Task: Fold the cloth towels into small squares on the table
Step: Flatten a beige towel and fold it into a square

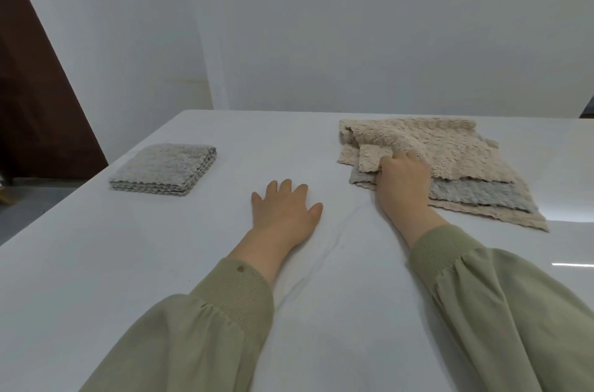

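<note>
Right hand (403,179) was pinching the top beige towel (427,147) off the pile; left hand (284,210) lay flat and relaxed on the surface (160,247). The grey towel (482,194) underneath could've dragged along, since the fuzzy layers cling.

No text, label, brand, number or sign can be read anywhere in this view.
</note>
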`<act>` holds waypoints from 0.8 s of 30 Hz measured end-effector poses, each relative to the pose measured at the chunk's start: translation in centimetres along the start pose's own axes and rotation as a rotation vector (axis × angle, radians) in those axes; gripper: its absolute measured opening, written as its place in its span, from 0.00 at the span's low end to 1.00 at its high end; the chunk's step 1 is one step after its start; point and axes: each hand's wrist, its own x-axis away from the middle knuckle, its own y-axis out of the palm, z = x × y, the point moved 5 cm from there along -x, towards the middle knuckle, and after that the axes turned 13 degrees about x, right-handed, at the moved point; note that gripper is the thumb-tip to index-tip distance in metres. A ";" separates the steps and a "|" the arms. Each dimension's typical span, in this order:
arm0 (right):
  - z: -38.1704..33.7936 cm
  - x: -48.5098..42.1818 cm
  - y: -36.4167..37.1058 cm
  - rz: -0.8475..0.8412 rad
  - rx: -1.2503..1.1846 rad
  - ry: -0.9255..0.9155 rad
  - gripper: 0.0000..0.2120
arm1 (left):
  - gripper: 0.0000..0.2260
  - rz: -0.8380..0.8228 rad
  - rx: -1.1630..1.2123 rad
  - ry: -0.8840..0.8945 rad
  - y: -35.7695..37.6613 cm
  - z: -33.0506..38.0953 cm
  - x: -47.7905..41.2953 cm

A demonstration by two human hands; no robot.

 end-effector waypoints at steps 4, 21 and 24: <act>-0.3 0.2 -1.7 0.289 -0.139 -0.100 0.07 | 0.26 -0.009 0.023 -0.024 -0.1 -0.4 0.0; 1.4 0.5 0.4 -0.120 -0.121 0.071 0.11 | 0.27 0.007 0.056 -0.046 -0.3 -1.6 -0.4; 1.2 0.5 -1.4 0.144 -0.278 0.111 0.07 | 0.25 0.037 0.103 -0.047 -0.7 -1.4 -0.4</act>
